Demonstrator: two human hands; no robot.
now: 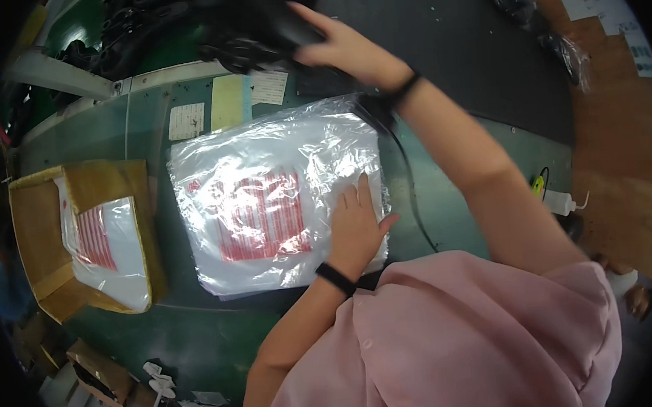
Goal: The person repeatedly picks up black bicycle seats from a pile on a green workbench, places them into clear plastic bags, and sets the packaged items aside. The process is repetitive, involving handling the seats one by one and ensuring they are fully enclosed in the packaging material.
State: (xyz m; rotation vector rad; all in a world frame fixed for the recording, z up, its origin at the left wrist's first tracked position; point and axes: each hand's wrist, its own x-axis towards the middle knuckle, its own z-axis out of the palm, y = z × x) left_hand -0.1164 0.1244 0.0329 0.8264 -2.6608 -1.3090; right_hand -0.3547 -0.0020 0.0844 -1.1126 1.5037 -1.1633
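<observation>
My left hand (354,228) lies flat, fingers stretched, on a stack of clear plastic bags (254,152) with red print. The stack rests on the green table in front of me. My right hand (353,50) reaches far forward, its fingers closed round a dark black object (287,21). That object is blurred, so its exact kind does not show. It is at the edge of a heap of glossy black items (140,27) at the far left. Both wrists wear black bands.
An open cardboard box (41,231) holding more red-printed bags stands on the left. Paper slips (186,121) lie beyond the stack. A black cord (413,190) runs down the table's right part. A dark mat (451,43) lies far right, and a white squeeze bottle (560,202) stands near the right edge.
</observation>
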